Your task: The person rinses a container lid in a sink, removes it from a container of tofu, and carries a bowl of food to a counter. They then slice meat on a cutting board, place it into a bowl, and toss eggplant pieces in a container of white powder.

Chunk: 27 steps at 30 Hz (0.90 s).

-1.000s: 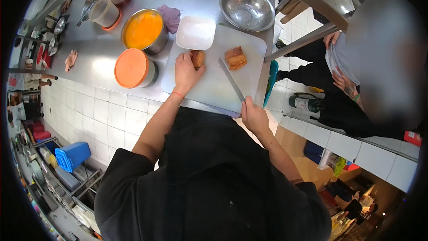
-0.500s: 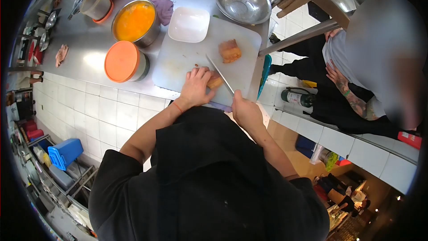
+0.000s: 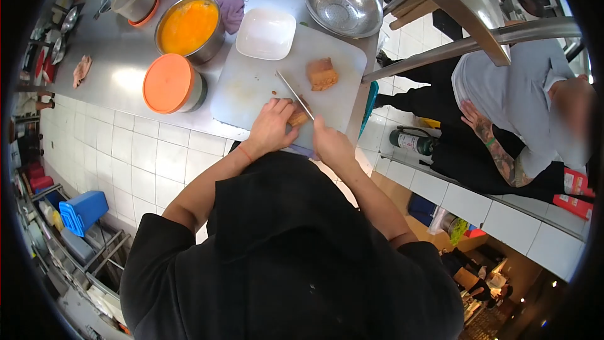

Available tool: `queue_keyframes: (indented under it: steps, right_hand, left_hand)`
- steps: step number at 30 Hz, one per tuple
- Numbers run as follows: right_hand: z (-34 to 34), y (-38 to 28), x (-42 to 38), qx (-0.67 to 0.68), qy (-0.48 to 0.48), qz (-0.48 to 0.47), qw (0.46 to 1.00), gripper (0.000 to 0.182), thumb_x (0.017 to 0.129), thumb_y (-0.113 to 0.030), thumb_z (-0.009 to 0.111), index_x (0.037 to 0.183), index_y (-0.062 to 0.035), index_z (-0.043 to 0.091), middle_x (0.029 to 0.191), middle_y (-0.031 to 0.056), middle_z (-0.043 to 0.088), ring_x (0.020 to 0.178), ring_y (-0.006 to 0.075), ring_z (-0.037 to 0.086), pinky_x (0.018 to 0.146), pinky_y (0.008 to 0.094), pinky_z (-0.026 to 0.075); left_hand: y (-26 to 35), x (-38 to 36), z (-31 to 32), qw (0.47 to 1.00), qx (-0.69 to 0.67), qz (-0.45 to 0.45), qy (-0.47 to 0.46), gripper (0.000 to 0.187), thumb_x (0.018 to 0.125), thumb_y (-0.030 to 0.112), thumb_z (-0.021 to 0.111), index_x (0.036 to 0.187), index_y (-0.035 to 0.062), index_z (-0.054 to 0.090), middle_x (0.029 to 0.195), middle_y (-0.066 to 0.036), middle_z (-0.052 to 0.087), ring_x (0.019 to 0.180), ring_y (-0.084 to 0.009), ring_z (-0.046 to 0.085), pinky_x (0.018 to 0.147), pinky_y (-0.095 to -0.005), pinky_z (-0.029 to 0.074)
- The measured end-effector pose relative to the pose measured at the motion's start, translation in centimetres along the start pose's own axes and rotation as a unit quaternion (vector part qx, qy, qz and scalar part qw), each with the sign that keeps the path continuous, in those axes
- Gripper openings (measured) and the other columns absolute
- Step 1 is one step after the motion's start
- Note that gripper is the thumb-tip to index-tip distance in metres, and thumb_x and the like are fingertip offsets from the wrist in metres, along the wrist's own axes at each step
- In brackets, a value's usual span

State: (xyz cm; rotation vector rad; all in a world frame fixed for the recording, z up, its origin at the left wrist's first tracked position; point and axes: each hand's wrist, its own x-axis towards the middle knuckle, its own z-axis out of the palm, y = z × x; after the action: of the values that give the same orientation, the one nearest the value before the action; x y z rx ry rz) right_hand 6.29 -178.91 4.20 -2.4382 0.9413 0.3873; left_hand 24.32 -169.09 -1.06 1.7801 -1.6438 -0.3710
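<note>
On the white cutting board (image 3: 234, 97), my left hand (image 3: 272, 124) presses its fingers onto a browned chunk of meat (image 3: 299, 117) near the board's front edge. My right hand (image 3: 333, 146) grips a knife by its handle, which is hidden in the fist. The knife blade (image 3: 290, 90) slants up and left across that chunk, close beside my left fingertips. Another browned piece of meat (image 3: 322, 74) lies farther back on the right of the board. A white square dish (image 3: 265, 33) stands at the board's back left, and small crumbs dot the board.
Left of the board are an orange-lidded container (image 3: 168, 84), a metal pot (image 3: 212, 49) of orange liquid and a purple cloth (image 3: 229, 11). A metal colander (image 3: 344, 5) sits behind. Beyond a steel rail (image 3: 453, 53), a person (image 3: 497, 82) is at the right.
My right hand and the knife have moved left, bringing the blade over the held chunk and nearer my left fingers. My left hand stays on the meat.
</note>
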Motion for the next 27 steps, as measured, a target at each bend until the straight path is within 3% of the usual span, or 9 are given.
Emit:
queue_keyframes:
  steps: [6,10,13,19,22,25,27]
  right_hand:
    - [-5.0,-2.1,-3.8,-0.012,-0.06,0.002,0.998,0.019,0.096,-0.01,0.048,0.112,-0.0012,0.043,0.08,0.0278,0.069,0.078,0.0491,0.069,0.071,0.0608,0.053]
    - [-1.7,-1.2,-2.9,0.003,-0.052,0.006,0.999,0.018,0.096,-0.009,0.047,0.112,-0.0005,0.044,0.081,0.0283,0.069,0.079,0.0489,0.07,0.071,0.0603,0.053]
    - [0.3,-0.8,-0.1,0.028,0.022,-0.047,0.998,0.018,0.095,-0.007,0.047,0.111,0.0006,0.044,0.081,0.0281,0.07,0.08,0.0486,0.07,0.071,0.0595,0.054]
    - [-4.2,-2.0,-2.1,0.024,-0.026,-0.052,0.998,0.021,0.092,-0.005,0.051,0.111,0.001,0.043,0.081,0.0276,0.07,0.08,0.0486,0.07,0.071,0.0592,0.054]
    - [-5.1,-2.2,-4.0,-0.014,-0.096,-0.025,0.995,0.021,0.092,-0.004,0.051,0.11,0.0012,0.044,0.081,0.0279,0.07,0.08,0.0489,0.07,0.071,0.0593,0.054]
    - [-1.4,-0.6,-3.3,0.005,-0.068,-0.027,0.997,0.019,0.093,-0.005,0.05,0.111,0.0001,0.044,0.08,0.0274,0.069,0.079,0.0494,0.07,0.071,0.0606,0.053]
    - [2.2,0.2,-0.8,0.038,0.022,-0.09,0.995,0.017,0.096,-0.008,0.048,0.111,-0.0014,0.045,0.079,0.0272,0.069,0.078,0.0499,0.068,0.071,0.0619,0.052]
  left_hand:
    - [0.0,-0.5,-0.7,1.0,0.003,-0.022,-0.022,0.042,0.077,0.016,0.078,0.113,0.0013,0.063,0.113,-0.017,0.059,0.105,-0.038,0.056,0.095,-0.0441,0.049]
    - [-0.2,-0.7,-0.5,1.0,-0.009,-0.016,-0.007,0.042,0.076,0.016,0.078,0.112,-0.0008,0.062,0.111,-0.018,0.059,0.107,-0.0375,0.056,0.095,-0.0432,0.049]
    - [0.2,-0.7,-0.6,1.0,-0.025,-0.008,0.0,0.041,0.077,0.015,0.078,0.111,-0.0008,0.062,0.113,-0.018,0.059,0.107,-0.0373,0.056,0.095,-0.0425,0.05]
    - [0.7,-1.5,-1.4,0.999,-0.008,-0.023,0.021,0.039,0.078,0.015,0.078,0.11,-0.0004,0.063,0.116,-0.017,0.061,0.108,-0.0368,0.057,0.095,-0.0429,0.05]
    - [0.3,-1.9,-1.0,0.999,-0.011,-0.032,0.023,0.038,0.079,0.015,0.078,0.11,0.0001,0.064,0.116,-0.016,0.062,0.108,-0.0364,0.058,0.095,-0.0428,0.051]
    - [0.2,-2.4,-0.2,0.998,-0.028,-0.036,0.036,0.039,0.079,0.014,0.08,0.113,0.0023,0.066,0.116,-0.016,0.062,0.109,-0.0372,0.059,0.095,-0.0433,0.051]
    - [0.0,-2.3,0.0,0.998,-0.031,-0.025,0.038,0.04,0.08,0.016,0.078,0.114,0.0009,0.064,0.118,-0.016,0.062,0.111,-0.0366,0.058,0.096,-0.0433,0.052]
